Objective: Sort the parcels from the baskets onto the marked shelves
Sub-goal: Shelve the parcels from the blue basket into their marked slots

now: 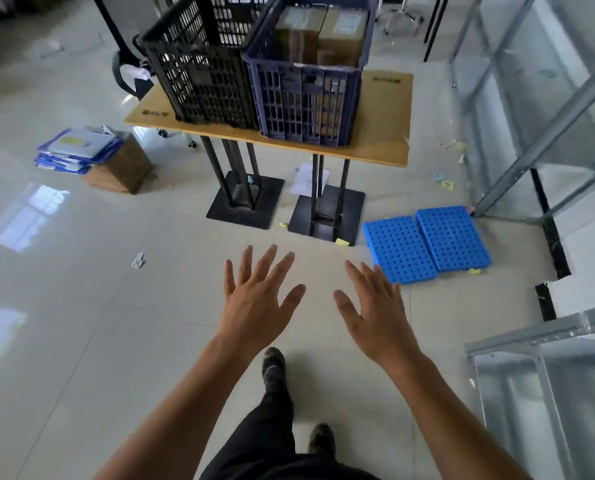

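Observation:
Two plastic baskets stand side by side on a small wooden table ahead of me. The black basket is on the left; I cannot see what it holds. The dark blue basket on the right holds brown cardboard parcels standing upright. My left hand and my right hand are stretched out over the floor, well short of the table, palms down, fingers spread, holding nothing. Grey metal shelves stand at the right.
Two blue perforated plastic pads lie on the floor right of the table legs. A cardboard box with a stack of blue-edged envelopes sits at the left. Another shelf corner is near my right. Paper scraps litter the tiles.

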Available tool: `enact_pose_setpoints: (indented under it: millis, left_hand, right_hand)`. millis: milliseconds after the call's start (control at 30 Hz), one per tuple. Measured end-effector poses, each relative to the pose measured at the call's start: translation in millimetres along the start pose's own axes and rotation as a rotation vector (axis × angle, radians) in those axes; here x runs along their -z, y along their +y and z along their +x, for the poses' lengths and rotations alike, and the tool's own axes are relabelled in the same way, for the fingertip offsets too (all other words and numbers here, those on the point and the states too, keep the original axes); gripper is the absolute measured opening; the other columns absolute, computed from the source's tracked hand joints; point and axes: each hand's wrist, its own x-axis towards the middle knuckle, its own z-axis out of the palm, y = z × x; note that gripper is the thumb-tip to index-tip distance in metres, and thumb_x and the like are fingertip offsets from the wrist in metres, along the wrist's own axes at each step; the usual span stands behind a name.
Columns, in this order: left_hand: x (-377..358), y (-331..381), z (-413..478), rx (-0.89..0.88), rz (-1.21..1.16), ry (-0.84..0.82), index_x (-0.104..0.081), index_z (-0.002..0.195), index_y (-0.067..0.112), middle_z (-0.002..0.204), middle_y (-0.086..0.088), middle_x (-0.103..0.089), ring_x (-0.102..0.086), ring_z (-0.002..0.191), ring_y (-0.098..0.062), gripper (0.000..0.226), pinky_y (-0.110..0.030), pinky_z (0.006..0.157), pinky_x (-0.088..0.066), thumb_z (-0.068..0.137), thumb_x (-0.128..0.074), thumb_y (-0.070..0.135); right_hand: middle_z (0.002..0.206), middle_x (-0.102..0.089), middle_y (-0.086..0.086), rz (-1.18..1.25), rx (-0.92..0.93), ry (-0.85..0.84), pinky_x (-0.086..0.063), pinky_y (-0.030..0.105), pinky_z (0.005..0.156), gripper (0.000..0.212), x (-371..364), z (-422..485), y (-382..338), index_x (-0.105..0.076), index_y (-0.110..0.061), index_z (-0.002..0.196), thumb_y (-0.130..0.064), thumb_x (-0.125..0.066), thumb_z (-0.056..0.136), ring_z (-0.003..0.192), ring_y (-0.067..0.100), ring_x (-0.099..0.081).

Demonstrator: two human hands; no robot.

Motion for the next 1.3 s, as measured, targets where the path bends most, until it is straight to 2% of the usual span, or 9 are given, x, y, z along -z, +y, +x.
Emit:
enact_pose_setpoints:
  millis: [233, 367, 467, 567, 833, 967, 1133, 1233, 1300]
  left_hand:
    - [18, -34, 136, 0.019, -0.061, 0.052, -0.021, 0.161, 0.041, 0.172, 0.009, -0.008, 0.015, 0.157, -0.024, 0.068, -0.052, 0.125, 0.013, 0.100, -0.025, 0.070]
    - [41, -47, 213, -0.013, -0.118, 0.102, -0.024, 0.160, 0.040, 0.171, 0.009, -0.011, 0.017, 0.156, -0.020, 0.071, -0.049, 0.125, 0.013, 0.097, -0.018, 0.073]
    - [59, -56, 277, -0.043, -0.135, 0.159, -0.027, 0.159, 0.038, 0.171, 0.009, -0.015, 0.010, 0.158, -0.022, 0.071, -0.047, 0.125, 0.013, 0.097, -0.020, 0.072]
    - [74, -56, 329, -0.072, -0.128, 0.159, -0.027, 0.159, 0.037, 0.171, 0.008, -0.016, 0.008, 0.158, -0.024, 0.073, -0.049, 0.125, 0.011, 0.095, -0.019, 0.072]
    - [84, -44, 460, -0.074, -0.171, 0.200, -0.023, 0.159, 0.039, 0.171, 0.009, -0.012, 0.011, 0.157, -0.019, 0.068, -0.046, 0.125, 0.009, 0.099, -0.027, 0.072]
    - [91, -28, 521, -0.039, -0.156, 0.172, -0.019, 0.160, 0.039, 0.171, 0.011, -0.007, 0.014, 0.157, -0.017, 0.076, -0.045, 0.127, 0.008, 0.095, -0.015, 0.078]
    - [103, -12, 594, 0.004, -0.128, 0.122, -0.016, 0.160, 0.041, 0.171, 0.014, -0.004, 0.015, 0.156, -0.014, 0.080, -0.044, 0.127, 0.004, 0.090, -0.015, 0.080]
    - [105, -3, 638, 0.048, -0.208, 0.089, -0.018, 0.159, 0.042, 0.170, 0.015, -0.008, 0.007, 0.157, -0.013, 0.087, -0.048, 0.128, -0.004, 0.085, -0.013, 0.085]
    - [103, 2, 668, 0.080, -0.267, 0.033, -0.018, 0.160, 0.040, 0.170, 0.015, -0.009, 0.003, 0.157, -0.015, 0.086, -0.048, 0.128, -0.008, 0.087, -0.019, 0.085]
  right_hand:
    - [0.174, -0.010, -0.004, -0.035, 0.016, 0.034, 0.003, 0.047, 0.129, 0.083, 31, 134, -21, -0.013, -0.040, 0.164, -0.078, -0.007, 0.091, 0.161, 0.018, 0.003]
    - [0.174, -0.015, -0.002, -0.005, 0.011, 0.085, -0.007, 0.050, 0.131, 0.084, 59, 207, -42, -0.017, -0.039, 0.164, -0.078, -0.010, 0.090, 0.161, 0.018, -0.002]
    - [0.173, -0.018, -0.002, -0.003, 0.013, 0.137, -0.010, 0.052, 0.130, 0.082, 79, 265, -55, -0.020, -0.038, 0.164, -0.076, -0.013, 0.091, 0.161, 0.018, -0.002]
    - [0.172, -0.021, 0.000, -0.001, 0.017, 0.176, -0.016, 0.055, 0.128, 0.079, 99, 313, -63, -0.021, -0.036, 0.164, -0.073, -0.017, 0.093, 0.161, 0.020, -0.007]
    - [0.173, -0.019, 0.001, 0.004, 0.076, 0.207, -0.014, 0.054, 0.129, 0.076, 146, 442, -47, -0.020, -0.034, 0.164, -0.068, -0.021, 0.096, 0.161, 0.018, -0.004]
    - [0.173, -0.017, -0.001, 0.030, 0.118, 0.194, -0.013, 0.051, 0.130, 0.077, 168, 509, -34, -0.019, -0.034, 0.165, -0.069, -0.020, 0.096, 0.160, 0.016, -0.001]
    - [0.173, -0.017, -0.003, 0.058, 0.128, 0.185, -0.014, 0.051, 0.130, 0.068, 195, 588, -15, -0.018, -0.037, 0.164, -0.063, -0.029, 0.102, 0.161, 0.016, -0.001]
    - [0.173, -0.015, -0.003, 0.051, 0.125, 0.193, -0.018, 0.053, 0.129, 0.074, 208, 632, -1, -0.017, -0.038, 0.164, -0.071, -0.020, 0.097, 0.160, 0.017, -0.003]
    - [0.174, -0.012, -0.003, 0.024, 0.114, 0.187, -0.018, 0.054, 0.128, 0.079, 213, 659, 6, -0.016, -0.039, 0.164, -0.075, -0.014, 0.094, 0.160, 0.018, -0.001]
